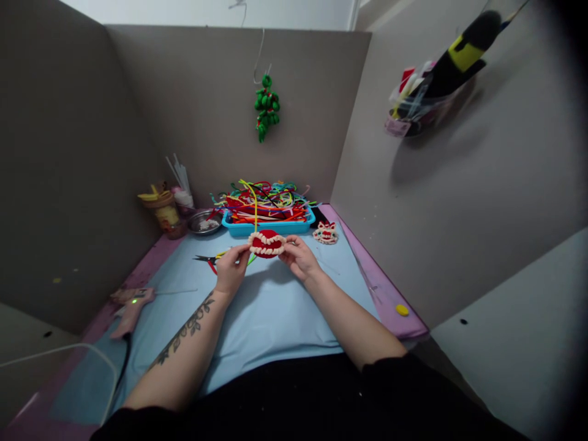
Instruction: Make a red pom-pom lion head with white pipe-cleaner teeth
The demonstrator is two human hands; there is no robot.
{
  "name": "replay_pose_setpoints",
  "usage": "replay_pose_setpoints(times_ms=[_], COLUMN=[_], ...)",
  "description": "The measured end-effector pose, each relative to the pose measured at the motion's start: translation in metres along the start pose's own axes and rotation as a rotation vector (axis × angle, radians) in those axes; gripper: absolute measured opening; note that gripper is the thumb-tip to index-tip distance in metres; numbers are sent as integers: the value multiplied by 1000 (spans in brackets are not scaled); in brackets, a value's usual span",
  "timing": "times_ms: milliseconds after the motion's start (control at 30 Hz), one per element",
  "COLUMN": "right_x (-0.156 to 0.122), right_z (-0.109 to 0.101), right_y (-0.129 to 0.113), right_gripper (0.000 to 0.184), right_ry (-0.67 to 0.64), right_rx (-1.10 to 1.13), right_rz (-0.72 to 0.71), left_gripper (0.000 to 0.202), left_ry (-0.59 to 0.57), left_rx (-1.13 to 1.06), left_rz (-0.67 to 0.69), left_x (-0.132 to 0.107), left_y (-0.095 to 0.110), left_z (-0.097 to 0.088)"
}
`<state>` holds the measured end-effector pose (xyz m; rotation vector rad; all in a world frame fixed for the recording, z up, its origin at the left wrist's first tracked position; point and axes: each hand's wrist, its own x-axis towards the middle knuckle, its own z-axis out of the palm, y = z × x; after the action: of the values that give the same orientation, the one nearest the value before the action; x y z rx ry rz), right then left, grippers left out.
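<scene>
Between my two hands is a red oval craft piece with twisted cream pipe-cleaner trim along its edges. My left hand pinches its left end, and my right hand pinches its right end. The piece is held up above the blue cloth. Just left of my left hand lie pliers with dark jaws and coloured handles, partly hidden by the hand. A similar cream-and-red piece rests on the cloth to the right, beyond my right hand.
A blue tray heaped with pipe cleaners stands at the back. Left of it are a metal bowl and a cup of yellow items. A pink glue gun lies at left. Grey partitions enclose the table; a yellow lid sits right.
</scene>
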<state>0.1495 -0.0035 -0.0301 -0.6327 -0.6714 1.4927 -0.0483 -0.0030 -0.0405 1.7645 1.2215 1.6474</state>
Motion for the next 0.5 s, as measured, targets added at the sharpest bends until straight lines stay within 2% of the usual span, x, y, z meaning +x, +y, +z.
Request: replay_pose_setpoints(times_ms=[300,500], right_x=[2,-1], right_z=[-3,-1], right_y=[0,-1], right_gripper=[30,31], right_ry=[-13,-51], right_rx=[-11,-41], right_rz=[-5,-26], left_gripper=[20,28], left_ry=[59,-5], left_rx=[-48,-181], left_rz=[-58,-147], left_x=[2,6], left_y=[-12,-19], left_z=[0,5])
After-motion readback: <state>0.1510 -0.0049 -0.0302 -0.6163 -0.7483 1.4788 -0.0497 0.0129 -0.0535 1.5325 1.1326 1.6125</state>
